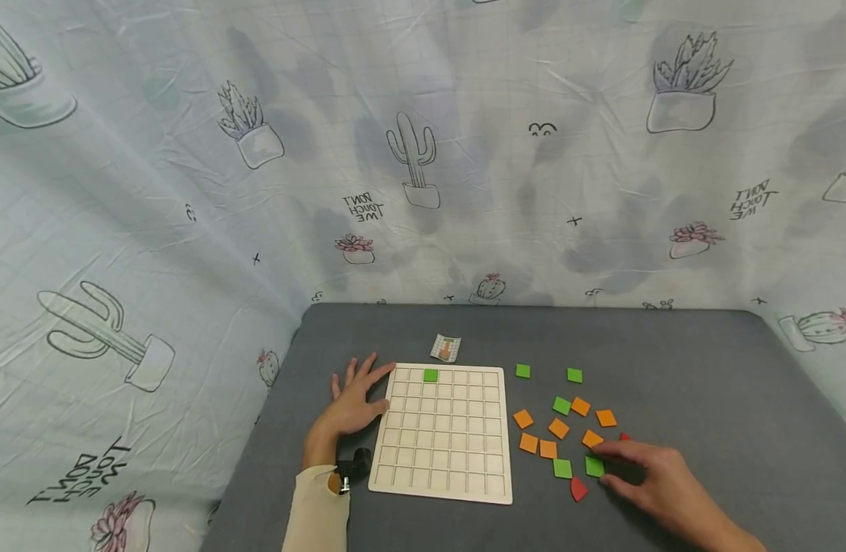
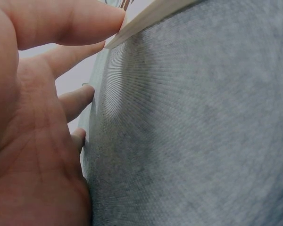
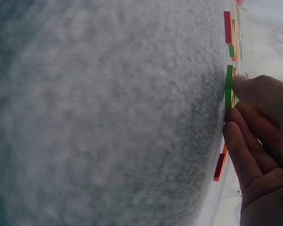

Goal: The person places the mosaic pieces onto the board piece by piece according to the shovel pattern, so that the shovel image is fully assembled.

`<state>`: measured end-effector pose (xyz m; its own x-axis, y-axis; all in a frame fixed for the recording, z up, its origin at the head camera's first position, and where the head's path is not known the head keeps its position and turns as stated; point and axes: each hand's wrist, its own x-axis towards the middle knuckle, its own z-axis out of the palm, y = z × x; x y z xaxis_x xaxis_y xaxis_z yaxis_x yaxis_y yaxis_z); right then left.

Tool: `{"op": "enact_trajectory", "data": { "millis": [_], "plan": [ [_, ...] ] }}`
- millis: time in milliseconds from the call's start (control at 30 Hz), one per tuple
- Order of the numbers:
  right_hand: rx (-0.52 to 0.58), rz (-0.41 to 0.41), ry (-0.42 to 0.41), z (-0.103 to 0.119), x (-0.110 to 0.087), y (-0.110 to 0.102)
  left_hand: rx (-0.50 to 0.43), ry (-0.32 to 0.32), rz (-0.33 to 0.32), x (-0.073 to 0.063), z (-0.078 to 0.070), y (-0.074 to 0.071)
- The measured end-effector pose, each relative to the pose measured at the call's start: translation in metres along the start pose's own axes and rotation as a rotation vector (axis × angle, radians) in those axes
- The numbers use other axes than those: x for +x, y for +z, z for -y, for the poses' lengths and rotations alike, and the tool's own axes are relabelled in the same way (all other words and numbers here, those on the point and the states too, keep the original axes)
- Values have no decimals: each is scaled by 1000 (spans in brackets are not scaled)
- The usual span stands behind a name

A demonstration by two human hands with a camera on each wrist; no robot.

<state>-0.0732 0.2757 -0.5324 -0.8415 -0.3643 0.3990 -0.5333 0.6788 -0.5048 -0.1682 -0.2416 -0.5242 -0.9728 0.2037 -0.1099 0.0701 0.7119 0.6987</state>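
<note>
My left hand (image 1: 356, 409) lies at the left side of a pale wooden grid board (image 1: 440, 433), fingers spread. Its thumb and index finger touch the board's edge; in the left wrist view the thumb (image 2: 80, 21) meets the rim. One green tile (image 1: 431, 376) sits in a top-row cell. Over at the right, my right hand (image 1: 654, 479) is at a green square tile (image 1: 594, 466) lying flat, thumb and index finger apart around its right side. In the right wrist view the thumb tip (image 3: 243, 89) is against or just above that green tile (image 3: 228, 87); firm contact is unclear.
Loose orange tiles (image 1: 558, 428) and green tiles (image 1: 562, 468) are scattered right of the board. A red quarter-round piece (image 1: 578, 489) lies near the right hand, and another red piece (image 1: 625, 437) is partly hidden behind it. A small pattern card (image 1: 446, 348) lies beyond the board.
</note>
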Motion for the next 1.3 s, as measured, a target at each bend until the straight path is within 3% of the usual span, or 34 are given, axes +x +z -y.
{"op": "enact_trajectory", "data": {
  "millis": [867, 1300],
  "plan": [
    [-38, -21, -79, 3, 0, 2, 21, 14, -4, 0, 2, 2],
    [6, -43, -74, 36, 39, -15, 11, 19, -9, 0, 2, 2]
  ]
}}
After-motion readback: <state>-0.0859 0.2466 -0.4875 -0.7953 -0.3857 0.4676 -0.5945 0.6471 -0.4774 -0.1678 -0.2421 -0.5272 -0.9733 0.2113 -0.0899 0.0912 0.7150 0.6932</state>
